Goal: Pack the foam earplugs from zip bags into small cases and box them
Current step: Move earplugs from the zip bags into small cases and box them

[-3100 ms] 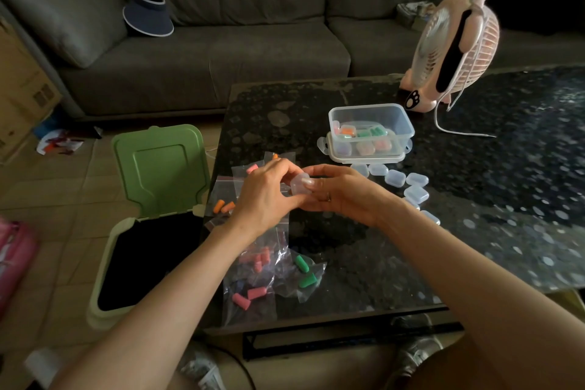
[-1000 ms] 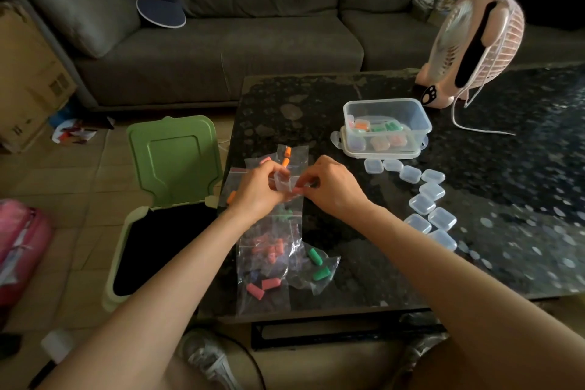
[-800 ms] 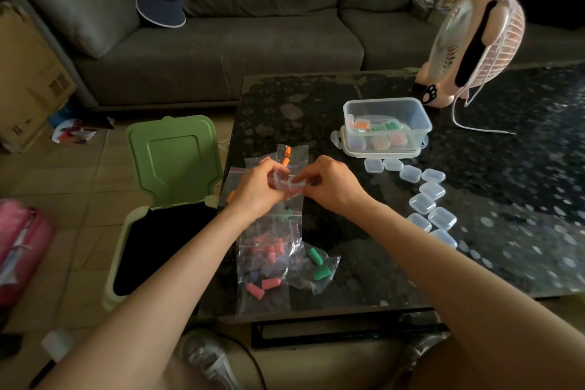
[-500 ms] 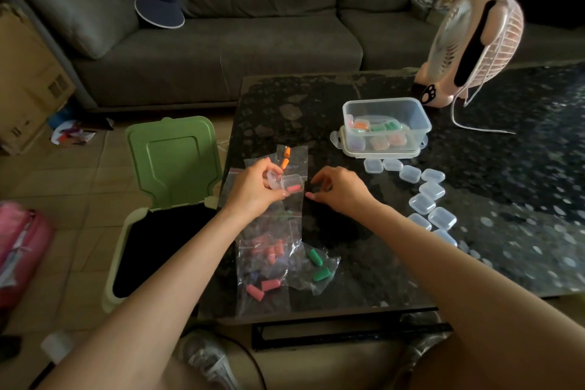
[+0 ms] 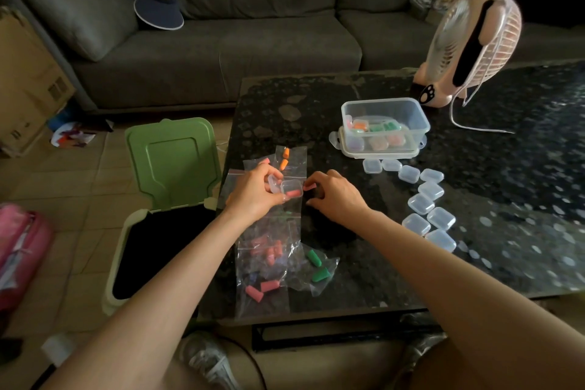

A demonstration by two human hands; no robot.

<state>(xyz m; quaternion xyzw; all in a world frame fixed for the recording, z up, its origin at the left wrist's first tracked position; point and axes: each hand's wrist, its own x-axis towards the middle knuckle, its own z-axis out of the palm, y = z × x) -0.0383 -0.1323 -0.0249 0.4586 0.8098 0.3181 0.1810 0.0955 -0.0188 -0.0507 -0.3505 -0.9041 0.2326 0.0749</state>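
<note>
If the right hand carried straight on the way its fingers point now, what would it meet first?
Most likely the open case held by the left hand: the right hand points left at it, pinching a pink earplug. Depth is unclear.

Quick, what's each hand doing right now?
Left hand: closed on the small open case, with one pink earplug inside.
Right hand: pinching a pink earplug at its fingertips, beside the case.

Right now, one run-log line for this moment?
left hand: holds open small case, pink earplug inside | right hand: pinches second pink earplug | storage box: partly filled
</note>
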